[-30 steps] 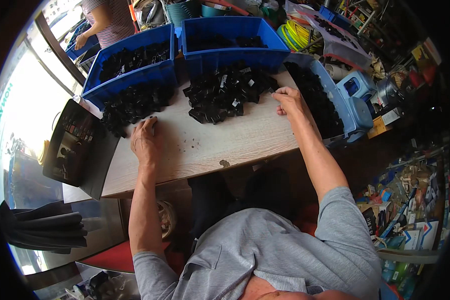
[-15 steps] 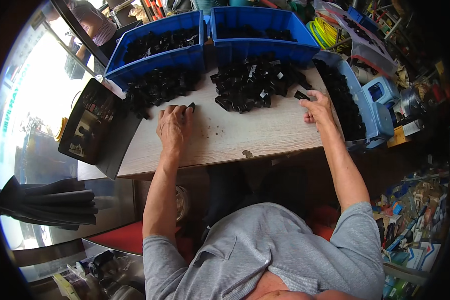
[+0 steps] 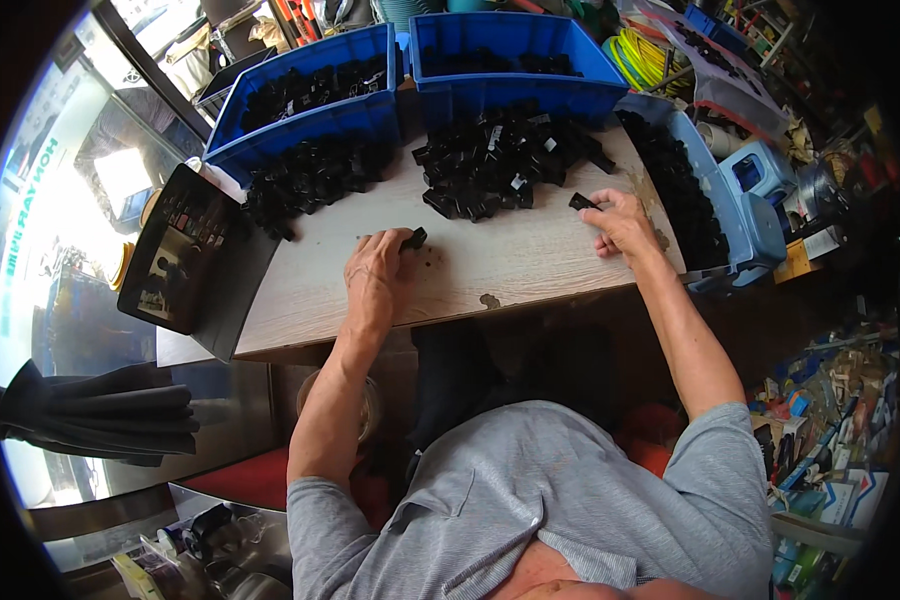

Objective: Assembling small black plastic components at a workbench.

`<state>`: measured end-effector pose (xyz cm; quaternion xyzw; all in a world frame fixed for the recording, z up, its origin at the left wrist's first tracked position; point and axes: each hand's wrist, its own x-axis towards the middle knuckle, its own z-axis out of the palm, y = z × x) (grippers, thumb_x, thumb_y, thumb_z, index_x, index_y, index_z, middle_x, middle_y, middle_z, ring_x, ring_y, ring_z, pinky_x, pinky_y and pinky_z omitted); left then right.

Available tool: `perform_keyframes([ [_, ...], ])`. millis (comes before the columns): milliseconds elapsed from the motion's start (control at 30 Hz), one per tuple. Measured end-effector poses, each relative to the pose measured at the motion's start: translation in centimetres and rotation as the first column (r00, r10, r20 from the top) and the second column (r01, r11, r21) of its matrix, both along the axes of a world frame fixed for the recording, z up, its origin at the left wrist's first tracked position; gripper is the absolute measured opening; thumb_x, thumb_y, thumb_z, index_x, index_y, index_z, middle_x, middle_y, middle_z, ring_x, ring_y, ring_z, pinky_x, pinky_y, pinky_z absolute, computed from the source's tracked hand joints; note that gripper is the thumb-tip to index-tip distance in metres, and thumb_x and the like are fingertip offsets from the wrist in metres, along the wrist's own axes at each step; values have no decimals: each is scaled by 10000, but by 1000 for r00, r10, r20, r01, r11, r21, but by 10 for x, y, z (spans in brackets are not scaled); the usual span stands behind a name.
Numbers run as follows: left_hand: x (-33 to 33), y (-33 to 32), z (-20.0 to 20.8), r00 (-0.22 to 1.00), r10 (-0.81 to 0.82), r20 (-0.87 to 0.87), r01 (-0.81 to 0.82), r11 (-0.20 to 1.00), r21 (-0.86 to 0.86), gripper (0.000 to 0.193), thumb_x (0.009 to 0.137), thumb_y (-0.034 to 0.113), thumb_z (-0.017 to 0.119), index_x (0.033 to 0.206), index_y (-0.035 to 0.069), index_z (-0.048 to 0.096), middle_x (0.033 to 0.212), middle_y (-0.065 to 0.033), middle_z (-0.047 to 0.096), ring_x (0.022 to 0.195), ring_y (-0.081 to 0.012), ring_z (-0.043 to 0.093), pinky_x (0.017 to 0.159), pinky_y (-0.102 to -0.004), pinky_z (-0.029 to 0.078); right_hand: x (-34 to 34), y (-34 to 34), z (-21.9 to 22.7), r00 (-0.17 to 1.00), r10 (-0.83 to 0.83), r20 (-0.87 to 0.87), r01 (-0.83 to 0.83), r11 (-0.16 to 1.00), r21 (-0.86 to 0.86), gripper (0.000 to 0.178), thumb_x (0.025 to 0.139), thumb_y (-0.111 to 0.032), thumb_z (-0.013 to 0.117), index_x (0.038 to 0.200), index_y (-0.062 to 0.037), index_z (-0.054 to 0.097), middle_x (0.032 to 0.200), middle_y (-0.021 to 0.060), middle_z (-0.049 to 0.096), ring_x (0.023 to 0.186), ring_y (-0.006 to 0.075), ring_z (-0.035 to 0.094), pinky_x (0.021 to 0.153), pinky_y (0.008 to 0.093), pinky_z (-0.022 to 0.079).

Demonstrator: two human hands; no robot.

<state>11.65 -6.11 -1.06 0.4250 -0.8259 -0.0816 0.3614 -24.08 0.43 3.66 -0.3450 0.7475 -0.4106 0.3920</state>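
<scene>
Between the fingertips of my left hand [image 3: 372,272] is a small black plastic part [image 3: 415,238], held just over the table [image 3: 310,290]. My right hand [image 3: 620,222], at the table's right side, pinches another small black plastic piece [image 3: 584,202] between thumb and fingers. Beyond my hands lie two heaps of similar parts: a left heap [image 3: 315,180] and a right heap [image 3: 505,160]. What exact kind of part these are is too small to make out.
Two blue bins [image 3: 305,90] with black parts stand behind the heaps. A light-blue tub [image 3: 685,185], full of black pieces, is beyond the table's right edge. A tablet in a dark folding case [image 3: 185,255] props up at the left. Cluttered goods [image 3: 820,440] fill the lower right.
My left hand has moved right and slightly nearer with its black part. My right hand has shifted a little left, still pinching its piece.
</scene>
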Motion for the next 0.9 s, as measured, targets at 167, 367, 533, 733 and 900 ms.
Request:
perform_keyframes([
  [167,-47,26,14,947,-140,-289,198,963,184,310,849,25,702,1154,80,696,999,-142,711,847,-373,696,751,-419,565,44,13,5,976,216,23,-217,975,52,400,852,-124,786,1195,0,623,618,-8,534,472,97,551,404,268,485],
  [367,-103,26,7,928,-327,-179,337,941,29,281,870,16,675,1142,62,727,1052,-131,722,914,-345,709,791,-414,581,61,13,-3,951,310,-19,-309,950,43,368,832,-114,766,1168,-11,656,649,34,606,481,124,587,418,293,524],
  [533,-114,17,5,899,-430,-84,432,902,10,348,862,-15,644,1181,91,734,1035,-116,716,930,-328,701,802,-412,579,62,12,-9,941,336,-29,-335,942,29,341,831,-52,711,1165,-7,662,635,36,613,485,135,607,413,306,529],
  [733,-115,10,10,857,-508,-92,509,861,-7,479,800,-33,661,1253,111,724,1084,-124,706,945,-311,702,815,-389,589,59,13,-11,964,263,-48,-263,965,-1,301,858,-17,648,1159,-10,662,622,41,613,461,120,583,378,272,476],
  [900,-117,7,0,869,-475,-141,477,879,-24,416,794,-21,676,1196,74,731,1081,-133,705,956,-319,701,832,-391,584,62,10,-12,957,289,-10,-289,957,1,340,850,-8,635,1190,-10,653,634,38,609,447,110,563,372,262,458],
])
